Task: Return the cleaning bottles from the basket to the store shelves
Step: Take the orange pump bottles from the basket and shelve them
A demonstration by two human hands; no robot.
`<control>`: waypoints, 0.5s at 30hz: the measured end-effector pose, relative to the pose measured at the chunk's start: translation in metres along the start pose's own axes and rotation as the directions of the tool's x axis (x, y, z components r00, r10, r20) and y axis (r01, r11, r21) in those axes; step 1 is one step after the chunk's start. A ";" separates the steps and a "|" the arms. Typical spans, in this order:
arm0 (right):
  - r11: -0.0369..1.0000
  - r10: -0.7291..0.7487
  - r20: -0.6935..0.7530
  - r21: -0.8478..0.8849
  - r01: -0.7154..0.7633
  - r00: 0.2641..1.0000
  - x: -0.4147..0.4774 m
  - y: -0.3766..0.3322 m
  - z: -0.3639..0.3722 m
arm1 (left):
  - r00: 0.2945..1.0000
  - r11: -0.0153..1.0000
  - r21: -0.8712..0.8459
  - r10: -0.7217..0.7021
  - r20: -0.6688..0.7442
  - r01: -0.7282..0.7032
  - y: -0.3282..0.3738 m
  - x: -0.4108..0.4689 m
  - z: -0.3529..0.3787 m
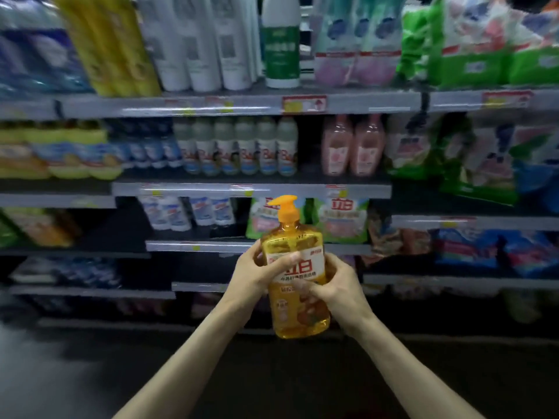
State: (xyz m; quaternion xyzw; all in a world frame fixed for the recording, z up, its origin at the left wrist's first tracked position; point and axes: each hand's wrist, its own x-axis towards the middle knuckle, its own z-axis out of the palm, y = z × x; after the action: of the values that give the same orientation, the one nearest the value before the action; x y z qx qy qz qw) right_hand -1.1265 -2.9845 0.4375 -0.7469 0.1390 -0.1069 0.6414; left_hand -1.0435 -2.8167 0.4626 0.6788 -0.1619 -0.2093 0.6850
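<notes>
The left hand (261, 272) wraps one flank of a clear plastic bottle (298, 319) of amber liquid with an orange pump top, thumb across its label. The right hand (337, 285) curls round the other flank. The bottle is held upright in the air before the lower grey-edged shelves (272, 105). Behind, white bottles (236, 146) and two glossy pink ones (352, 146) line the middle shelf's front edge, blurred, labels unreadable.
</notes>
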 end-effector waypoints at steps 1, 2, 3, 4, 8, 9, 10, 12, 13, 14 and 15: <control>1.000 -0.013 0.026 0.000 0.013 1.000 0.005 -0.007 0.018 | 1.000 1.000 -0.008 0.010 -0.021 -0.010 0.005 -0.004 -0.018; 1.000 -0.025 0.052 0.000 0.026 0.998 0.011 -0.014 0.036 | 0.999 0.999 -0.022 0.023 -0.040 -0.024 0.009 -0.008 -0.036; 0.999 -0.038 0.075 -0.003 0.038 0.996 0.016 -0.020 0.053 | 0.998 0.998 -0.042 0.034 -0.061 -0.037 0.013 -0.013 -0.054; 0.999 -0.053 0.093 -0.007 0.054 0.994 0.022 -0.027 0.072 | 0.996 0.997 -0.058 0.039 -0.086 -0.045 0.016 -0.018 -0.074; 0.992 -0.124 0.150 0.014 0.123 0.981 0.038 -0.056 0.150 | 0.986 0.998 -0.039 0.048 -0.162 -0.055 0.029 -0.044 -0.156; 0.990 -0.139 0.164 0.024 0.137 0.977 0.041 -0.064 0.170 | 0.981 0.998 -0.025 0.057 -0.184 -0.063 0.032 -0.050 -0.175; 0.988 -0.153 0.180 0.031 0.150 0.972 0.044 -0.071 0.190 | 0.975 0.997 -0.012 0.072 -0.208 -0.077 0.036 -0.056 -0.195; 0.985 -0.174 0.217 0.038 0.170 0.961 0.048 -0.085 0.231 | 0.959 0.993 0.022 0.122 -0.256 -0.120 0.047 -0.069 -0.234; 0.983 -0.183 0.232 0.042 0.178 0.955 0.049 -0.092 0.252 | 0.952 0.989 0.041 0.149 -0.268 -0.144 0.052 -0.075 -0.254; 0.981 -0.192 0.244 0.049 0.185 0.951 0.051 -0.099 0.272 | 0.945 0.984 0.056 0.176 -0.274 -0.167 0.057 -0.081 -0.272; 0.979 -0.202 0.256 0.060 0.193 0.945 0.053 -0.107 0.293 | 0.938 0.980 0.068 0.199 -0.283 -0.188 0.061 -0.086 -0.291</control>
State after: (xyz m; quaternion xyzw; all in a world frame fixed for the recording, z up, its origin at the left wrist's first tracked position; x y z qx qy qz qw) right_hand -0.9707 -2.7163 0.4968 -0.7534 -0.0241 -0.0740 0.6529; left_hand -0.9667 -2.5230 0.5217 0.6963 -0.1304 -0.0367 0.7049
